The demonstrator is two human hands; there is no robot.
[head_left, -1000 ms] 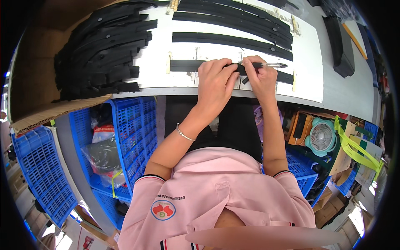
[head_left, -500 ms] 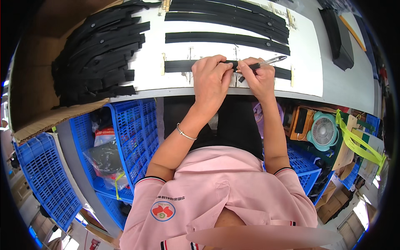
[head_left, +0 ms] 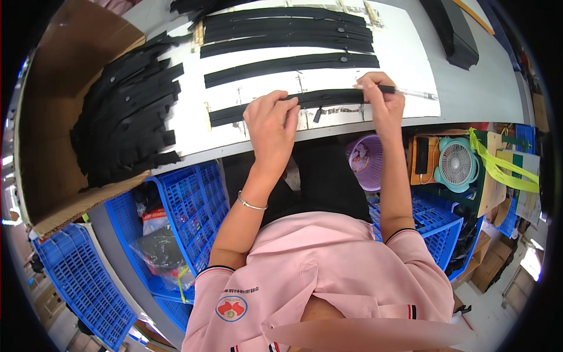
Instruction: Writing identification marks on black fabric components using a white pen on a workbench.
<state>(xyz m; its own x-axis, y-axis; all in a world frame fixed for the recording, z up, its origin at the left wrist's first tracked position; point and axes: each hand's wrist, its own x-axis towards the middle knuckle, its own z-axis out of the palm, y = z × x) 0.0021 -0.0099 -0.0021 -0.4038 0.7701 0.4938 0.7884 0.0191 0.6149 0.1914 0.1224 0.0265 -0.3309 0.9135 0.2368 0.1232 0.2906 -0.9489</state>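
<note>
A long black fabric strip lies along the near side of a white marked board. My left hand presses on it left of its middle, with bent fingers and thumb close together at the strip. Near the strip's right end, my right hand is closed around a pen with a clear barrel and a black front part. Its tip is at the strip's upper edge, partly behind my fingers. Between my hands, a small black piece lies just below the strip.
Beyond lie more black strips, some with small round grey pieces. At left, a heap of black strips spills from a cardboard box. A long black object stands far right. Blue crates, a purple basket and a fan sit below.
My right hand has moved right along the strip with the pen, away from my left hand. My left hand remains at the strip, farther from the small black piece. The whole view has shifted and tilted.
</note>
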